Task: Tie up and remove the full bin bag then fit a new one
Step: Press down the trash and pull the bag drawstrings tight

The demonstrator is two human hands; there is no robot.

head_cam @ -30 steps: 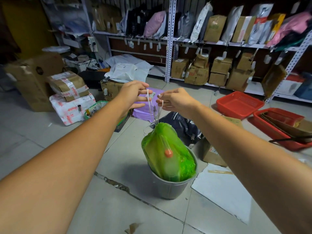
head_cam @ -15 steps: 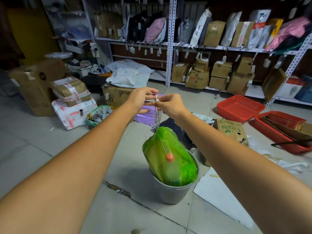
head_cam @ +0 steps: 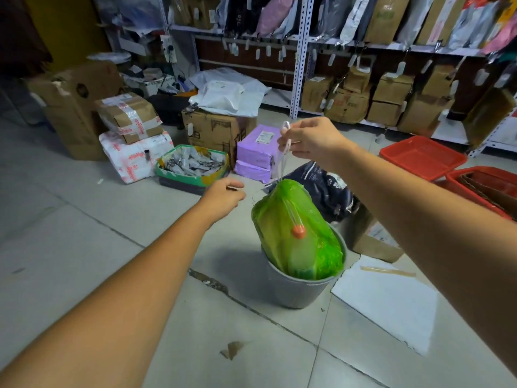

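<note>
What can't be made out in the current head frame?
- Lower part of the green plastic bin bag: hidden inside the grey plastic bin.
- Knot in the white drawstring: covered by the right hand.
- Left hand grip: fingers curled, contents unclear.
- Purple parcel label: too small.

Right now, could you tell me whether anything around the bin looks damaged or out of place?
Yes: the floor tile left of the grey bin has a chipped, cracked joint, and a torn cardboard scrap lies loose on the floor nearer the camera. The green bag itself looks intact.
</note>
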